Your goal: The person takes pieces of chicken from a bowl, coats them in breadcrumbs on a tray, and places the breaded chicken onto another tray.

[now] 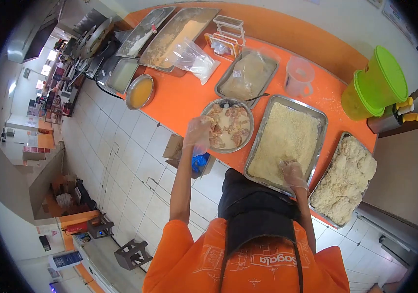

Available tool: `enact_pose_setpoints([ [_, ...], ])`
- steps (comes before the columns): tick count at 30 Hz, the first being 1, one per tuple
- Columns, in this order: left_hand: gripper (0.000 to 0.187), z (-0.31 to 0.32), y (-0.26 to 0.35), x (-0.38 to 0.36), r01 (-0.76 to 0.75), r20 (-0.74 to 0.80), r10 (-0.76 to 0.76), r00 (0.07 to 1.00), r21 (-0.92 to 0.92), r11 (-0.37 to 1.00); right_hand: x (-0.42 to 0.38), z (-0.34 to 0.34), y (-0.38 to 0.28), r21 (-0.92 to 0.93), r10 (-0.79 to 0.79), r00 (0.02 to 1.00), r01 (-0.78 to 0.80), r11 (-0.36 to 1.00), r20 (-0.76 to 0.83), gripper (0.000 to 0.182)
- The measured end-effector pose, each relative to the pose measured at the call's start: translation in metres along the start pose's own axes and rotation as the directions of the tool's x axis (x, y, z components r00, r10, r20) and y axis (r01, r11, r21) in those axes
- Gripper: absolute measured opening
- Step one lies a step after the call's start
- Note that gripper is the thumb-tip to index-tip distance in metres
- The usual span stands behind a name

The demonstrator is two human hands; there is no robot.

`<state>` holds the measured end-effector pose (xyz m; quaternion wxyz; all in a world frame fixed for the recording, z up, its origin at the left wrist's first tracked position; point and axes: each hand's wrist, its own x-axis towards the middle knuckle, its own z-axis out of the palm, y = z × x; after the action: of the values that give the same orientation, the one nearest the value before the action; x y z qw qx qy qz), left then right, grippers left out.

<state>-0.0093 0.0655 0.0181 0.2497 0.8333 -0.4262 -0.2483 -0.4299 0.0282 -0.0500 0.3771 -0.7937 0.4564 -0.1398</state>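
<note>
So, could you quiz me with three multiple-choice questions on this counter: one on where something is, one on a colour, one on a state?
1. Where is the right hand?
A. in the crumb tray
B. on the jug
C. in the bag

2. What colour is the counter?
A. white
B. orange
C. green

3. The green buckets are:
A. open
B. tipped over
C. lidded

Answers: 1 A, its gloved fingers rest in the crumbs. 2 B, orange shows between the trays. 3 C, each stands upright with a green lid on.
</note>
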Motion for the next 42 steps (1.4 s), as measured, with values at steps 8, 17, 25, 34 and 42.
enact_pose_setpoints([
  [8, 0.036, 0.009, -0.048, 0.011, -0.120, -0.039, 0.113, 0.993, -0.329, 0.937, 0.011, 0.002, 0.004, -0.113, -0.035, 0.993, 0.048, 0.992, 0.114, 0.024],
  [17, 0.025, -0.025, 0.026, -0.016, -0.086, -0.025, 0.084, 0.996, -0.425, 0.901, 0.003, 0.001, 0.026, -0.125, -0.011, 0.999, 0.017, 0.992, 0.043, 0.021],
  [25, 0.029, 0.008, 0.046, -0.011, -0.522, 0.037, 0.528, 0.848, -0.109, 0.846, 0.004, 0.001, 0.014, -0.087, -0.031, 0.999, 0.030, 0.996, -0.012, 0.020],
  [34, 0.036, 0.028, 0.046, -0.003, -0.223, -0.039, 0.236, 0.971, 0.211, 0.952, 0.001, -0.009, 0.012, -0.086, -0.062, 0.997, 0.058, 0.995, -0.044, 0.021],
  [42, 0.043, 0.068, 0.045, 0.022, -0.243, 0.222, 0.145, 0.964, 0.519, 0.819, -0.001, 0.002, 0.023, -0.153, 0.005, 1.000, -0.007, 0.988, -0.014, 0.018],
])
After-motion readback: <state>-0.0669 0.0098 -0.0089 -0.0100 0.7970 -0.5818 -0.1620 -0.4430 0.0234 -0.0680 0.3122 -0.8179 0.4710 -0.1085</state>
